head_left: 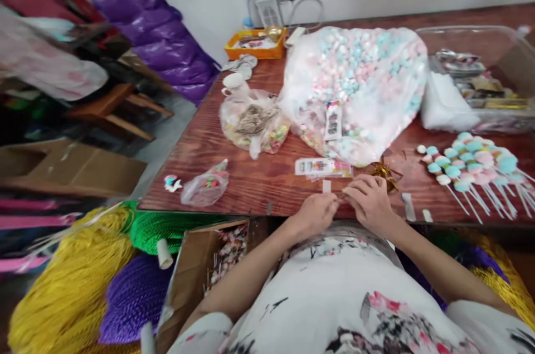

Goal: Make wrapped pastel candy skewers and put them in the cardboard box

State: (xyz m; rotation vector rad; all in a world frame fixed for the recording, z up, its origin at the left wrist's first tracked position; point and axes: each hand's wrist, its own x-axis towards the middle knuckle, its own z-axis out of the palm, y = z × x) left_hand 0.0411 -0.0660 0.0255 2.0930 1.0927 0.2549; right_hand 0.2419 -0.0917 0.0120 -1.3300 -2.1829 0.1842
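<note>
Near the front edge of the table, my left hand [316,212] is closed, thumb and fingertips pinched together. Right beside it, my right hand [370,200] has its fingers bent down toward the same spot. Whatever lies between the fingertips is too small and blurred to make out. Gold ribbon or foil [387,175] lies just behind my right hand. A printed plastic packet [320,167] and a small white strip [326,186] lie ahead of my left hand. Pastel marshmallow skewers [472,161] on white sticks are piled to the right.
A large bag of marshmallows [355,64] stands at the back, a clear bin [510,42] right of it. Smaller candy bags [254,122] and an orange tray [254,53] are on the left. Below the table sit a carton [184,281] and yellow cord bundles [75,281].
</note>
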